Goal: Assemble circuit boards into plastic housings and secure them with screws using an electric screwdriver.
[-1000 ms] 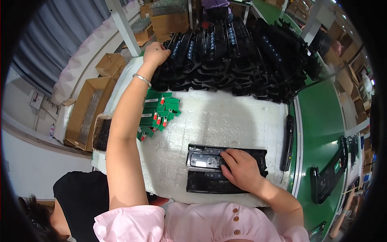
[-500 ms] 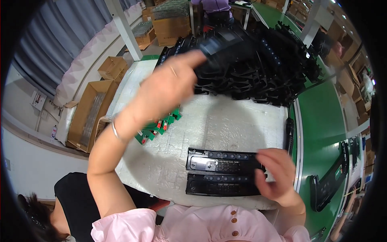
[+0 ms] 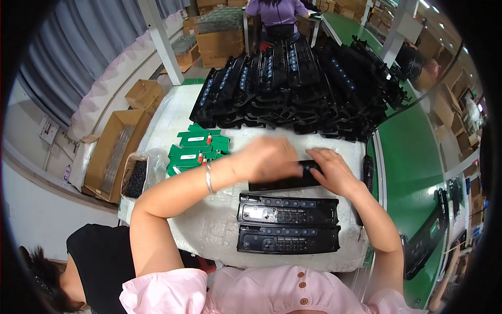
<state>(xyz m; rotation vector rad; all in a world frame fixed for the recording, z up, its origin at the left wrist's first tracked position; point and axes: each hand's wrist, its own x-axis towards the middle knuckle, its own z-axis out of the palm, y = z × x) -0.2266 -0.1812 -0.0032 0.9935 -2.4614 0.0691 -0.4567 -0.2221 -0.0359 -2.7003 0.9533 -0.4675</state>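
A black plastic panel (image 3: 282,182) lies on the white padded table (image 3: 209,222), above two similar ones. My right hand (image 3: 337,171) grips its right end, with the thumb on the near side and the fingers over the far edge. Smeared by motion, my left hand (image 3: 273,159) is over the panel's left part; its fingers cannot be made out. Closer to me, an upper panel (image 3: 287,209) and a lower panel (image 3: 287,239) lie parallel, each with a row of round buttons and a small grid of slots.
A large pile of black panels (image 3: 282,89) covers the table's far side. Green circuit boards (image 3: 196,149) lie at left, beside a box of small black parts (image 3: 137,178). A long black object (image 3: 367,175) lies at the right edge. Other people sit nearby.
My left hand has come down from the pile toward me with a black panel, now lying on the table. The right hand has moved from the two near panels up to its right end.
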